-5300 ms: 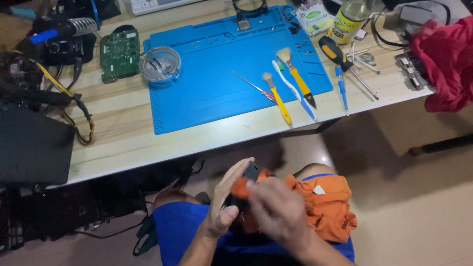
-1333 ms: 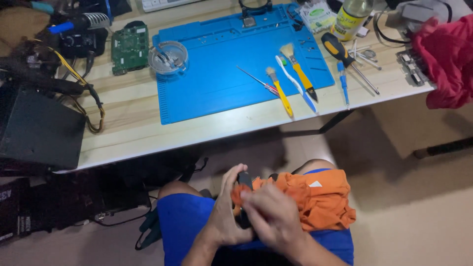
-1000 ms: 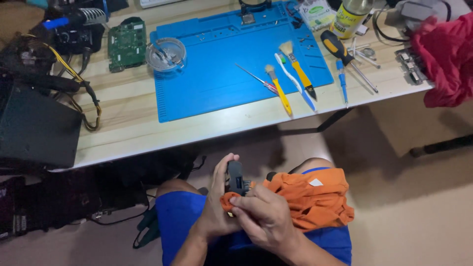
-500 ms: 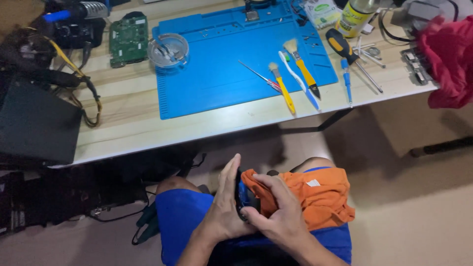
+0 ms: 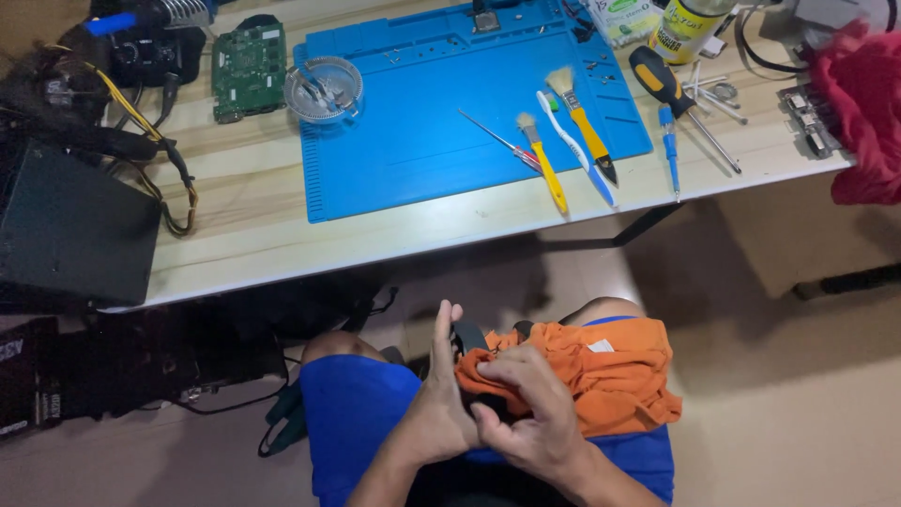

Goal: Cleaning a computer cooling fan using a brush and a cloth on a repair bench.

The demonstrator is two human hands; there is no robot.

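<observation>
Over the lap, the left hand [image 5: 436, 413] stands edge-up, fingers straight and together, its palm against a small dark device [image 5: 466, 338] that is mostly hidden; only its top edge shows above the cloth. The right hand [image 5: 530, 418] curls over an orange cloth [image 5: 601, 376], fingers bent and pressing a fold of it onto the device, so cloth and device sit squeezed between the two hands. The rest of the cloth drapes over the right thigh, on blue shorts [image 5: 357, 413]. What the device is cannot be told.

Beyond the knees lies a tan floor, with dark bags and cables under the table at left. The wooden table [image 5: 235, 225] crosses the upper part of the view. At its near left corner sits a black box [image 5: 70, 235], with black and yellow cables just behind it. A blue mat [image 5: 413, 141] covers the middle. Near the mat's right edge lie two yellow-handled brushes [image 5: 549, 169], a thin probe and a white and blue toothbrush, side by side. Just off the mat to the right are screwdrivers [image 5: 671, 89] and tweezers. On the mat's far left corner stands a clear round dish [image 5: 324, 89], and beside it, on the wood, a green circuit board [image 5: 246, 70]. A red cloth [image 5: 868, 113] hangs over the far right corner.
</observation>
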